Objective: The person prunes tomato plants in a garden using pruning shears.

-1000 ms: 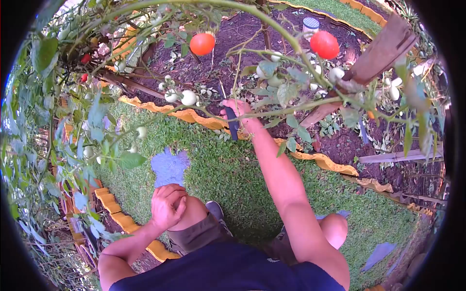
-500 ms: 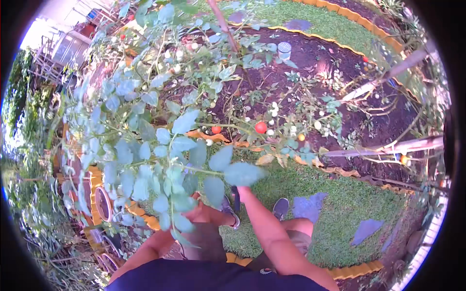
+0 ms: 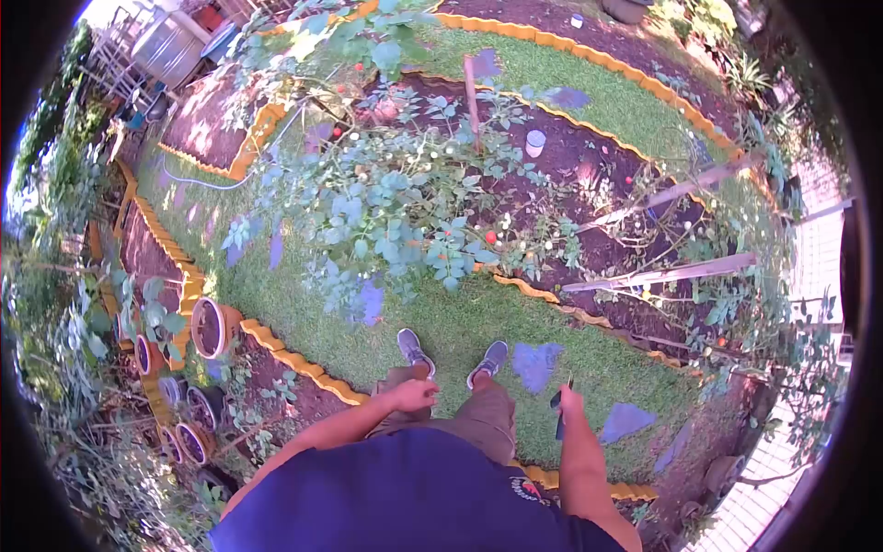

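Dark tool (image 3: 557, 419) is clamped in your right hand (image 3: 570, 402), extending below the fist. Your left hand (image 3: 414, 396) is loosely curled, touching your shorts (image 3: 483, 419).

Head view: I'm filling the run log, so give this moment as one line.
posture: standing on grass | right hand: holds dark tool | left hand: by thigh | tomato plant: ahead

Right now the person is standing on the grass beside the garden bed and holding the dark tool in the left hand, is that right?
Not quite. The head view shows the dark tool in the right hand, not the left. The left hand holds nothing and sits by the thigh. The rest is right: the person stands on the grass beside the garden bed.
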`<action>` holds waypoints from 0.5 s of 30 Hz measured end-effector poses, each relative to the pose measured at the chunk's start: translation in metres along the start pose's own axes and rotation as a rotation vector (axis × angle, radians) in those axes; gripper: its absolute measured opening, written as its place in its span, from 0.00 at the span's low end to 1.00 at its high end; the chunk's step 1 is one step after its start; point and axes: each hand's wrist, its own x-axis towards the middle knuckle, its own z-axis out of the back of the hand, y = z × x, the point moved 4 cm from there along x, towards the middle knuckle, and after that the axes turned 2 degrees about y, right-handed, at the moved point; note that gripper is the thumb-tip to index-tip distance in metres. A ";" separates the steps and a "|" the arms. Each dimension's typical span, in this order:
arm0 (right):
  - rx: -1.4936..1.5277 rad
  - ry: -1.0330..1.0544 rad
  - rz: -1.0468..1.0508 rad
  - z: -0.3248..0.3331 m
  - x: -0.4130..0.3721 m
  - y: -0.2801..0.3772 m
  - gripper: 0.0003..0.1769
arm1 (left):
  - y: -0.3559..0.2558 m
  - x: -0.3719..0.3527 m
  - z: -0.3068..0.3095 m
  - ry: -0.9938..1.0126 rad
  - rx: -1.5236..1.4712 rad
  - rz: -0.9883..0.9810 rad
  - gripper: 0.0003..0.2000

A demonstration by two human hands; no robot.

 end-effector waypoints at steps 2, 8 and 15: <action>-0.329 -0.050 -0.003 0.056 -0.030 -0.014 0.32 | 0.006 -0.030 0.012 -0.203 -0.136 0.004 0.21; -0.913 0.020 0.083 0.064 -0.058 -0.038 0.37 | 0.089 -0.153 0.022 -0.690 -0.338 0.316 0.14; -0.657 0.124 0.405 -0.103 -0.184 0.059 0.31 | 0.261 -0.281 -0.152 -0.412 -0.250 0.905 0.17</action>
